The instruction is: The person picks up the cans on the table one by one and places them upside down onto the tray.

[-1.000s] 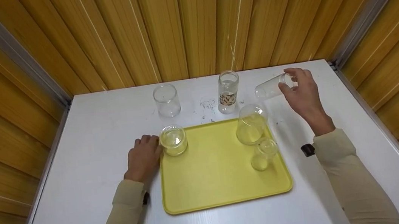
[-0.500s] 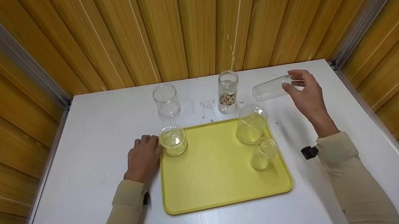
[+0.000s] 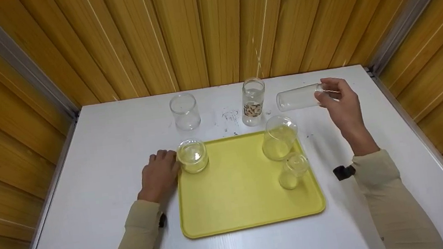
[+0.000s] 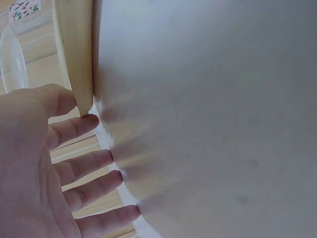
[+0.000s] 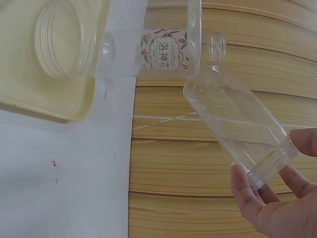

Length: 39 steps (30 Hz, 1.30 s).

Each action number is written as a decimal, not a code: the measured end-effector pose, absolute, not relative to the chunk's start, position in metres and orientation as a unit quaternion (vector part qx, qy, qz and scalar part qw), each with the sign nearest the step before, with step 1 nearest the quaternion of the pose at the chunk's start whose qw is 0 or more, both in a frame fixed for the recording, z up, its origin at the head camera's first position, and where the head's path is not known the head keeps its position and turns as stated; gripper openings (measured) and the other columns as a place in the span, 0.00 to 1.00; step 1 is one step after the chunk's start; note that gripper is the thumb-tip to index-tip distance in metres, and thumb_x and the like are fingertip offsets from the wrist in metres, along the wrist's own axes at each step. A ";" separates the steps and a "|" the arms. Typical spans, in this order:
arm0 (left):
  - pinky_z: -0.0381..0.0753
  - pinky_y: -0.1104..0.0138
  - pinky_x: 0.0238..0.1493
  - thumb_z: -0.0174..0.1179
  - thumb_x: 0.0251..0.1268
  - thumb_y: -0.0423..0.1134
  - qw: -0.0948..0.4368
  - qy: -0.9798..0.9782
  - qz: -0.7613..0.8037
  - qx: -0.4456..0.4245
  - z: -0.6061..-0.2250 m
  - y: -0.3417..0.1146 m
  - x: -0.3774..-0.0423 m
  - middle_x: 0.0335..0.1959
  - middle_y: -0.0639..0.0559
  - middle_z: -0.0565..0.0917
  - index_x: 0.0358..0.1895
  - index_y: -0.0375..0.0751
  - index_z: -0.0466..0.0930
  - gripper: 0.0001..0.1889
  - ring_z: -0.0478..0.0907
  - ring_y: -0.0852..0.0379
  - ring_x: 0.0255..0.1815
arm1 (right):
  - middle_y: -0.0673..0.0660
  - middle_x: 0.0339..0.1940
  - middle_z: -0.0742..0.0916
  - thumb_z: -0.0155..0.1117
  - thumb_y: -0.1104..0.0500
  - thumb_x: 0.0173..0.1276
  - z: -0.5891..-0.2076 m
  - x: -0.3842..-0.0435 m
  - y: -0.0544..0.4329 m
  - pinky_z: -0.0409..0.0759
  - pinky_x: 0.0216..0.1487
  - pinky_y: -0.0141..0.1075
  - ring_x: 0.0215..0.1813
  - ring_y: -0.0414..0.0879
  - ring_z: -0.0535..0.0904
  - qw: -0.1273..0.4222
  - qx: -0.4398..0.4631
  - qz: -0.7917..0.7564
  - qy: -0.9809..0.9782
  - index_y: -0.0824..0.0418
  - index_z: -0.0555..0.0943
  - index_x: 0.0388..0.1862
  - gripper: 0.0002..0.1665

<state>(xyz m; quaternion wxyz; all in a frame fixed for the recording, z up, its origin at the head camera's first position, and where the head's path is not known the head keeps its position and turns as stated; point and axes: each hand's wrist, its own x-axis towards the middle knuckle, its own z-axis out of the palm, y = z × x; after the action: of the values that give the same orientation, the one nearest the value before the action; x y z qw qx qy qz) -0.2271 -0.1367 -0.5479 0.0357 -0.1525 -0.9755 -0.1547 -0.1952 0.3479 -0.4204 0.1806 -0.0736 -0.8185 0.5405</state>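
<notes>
My right hand (image 3: 344, 109) pinches a clear jar (image 3: 297, 98) by its threaded neck, between thumb and fingers. The jar lies sideways above the table at the back right, its base pointing left; in the right wrist view the ridged neck (image 5: 272, 163) shows between the fingers. At the left edge of the yellow tray (image 3: 243, 198) rests my left hand (image 3: 158, 174), fingertips down on the table, beside an upturned squat jar (image 3: 193, 157). In the left wrist view its fingers are spread, thumb and index right at the tray's edge (image 4: 77, 44).
A wide jar (image 3: 280, 138) and a smaller one (image 3: 292, 170) stand at the tray's right side. Behind the tray are a tall labelled jar (image 3: 252, 103) and a wide clear jar (image 3: 185, 112). Wood-patterned panels (image 3: 218, 27) enclose the white table.
My right hand has shifted slightly right and toward me, and the jar in it has turned closer to level. The left hand and the tray have stayed put.
</notes>
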 end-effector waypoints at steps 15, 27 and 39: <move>0.83 0.40 0.46 0.48 0.86 0.53 0.026 -0.976 -0.158 -0.151 -0.546 -0.138 -0.226 0.63 0.36 0.79 0.64 0.40 0.80 0.23 0.76 0.34 0.60 | 0.56 0.62 0.77 0.65 0.55 0.80 -0.409 -0.183 0.343 0.83 0.55 0.31 0.62 0.49 0.78 0.169 -0.052 0.631 -0.755 0.59 0.74 0.73 0.27; 0.83 0.41 0.48 0.50 0.86 0.52 0.031 -0.974 -0.160 -0.154 -0.546 -0.137 -0.226 0.62 0.36 0.80 0.62 0.39 0.81 0.22 0.77 0.34 0.59 | 0.59 0.63 0.76 0.67 0.54 0.79 -0.411 -0.177 0.336 0.84 0.55 0.34 0.60 0.49 0.79 0.142 -0.042 0.669 -0.728 0.62 0.74 0.73 0.29; 0.83 0.40 0.50 0.49 0.85 0.51 0.021 -0.973 -0.181 -0.141 -0.546 -0.138 -0.226 0.64 0.36 0.80 0.62 0.39 0.82 0.22 0.76 0.34 0.60 | 0.62 0.62 0.76 0.65 0.56 0.81 -0.413 -0.170 0.329 0.84 0.56 0.36 0.61 0.52 0.78 0.117 -0.022 0.709 -0.695 0.62 0.73 0.71 0.25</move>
<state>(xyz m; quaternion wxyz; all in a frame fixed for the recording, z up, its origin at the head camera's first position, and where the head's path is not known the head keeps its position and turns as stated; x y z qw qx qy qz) -0.2261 -0.1380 -0.5462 0.0205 -0.1406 -0.9732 -0.1810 -0.1699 0.3286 -0.4131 0.1168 -0.0223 -0.6951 0.7090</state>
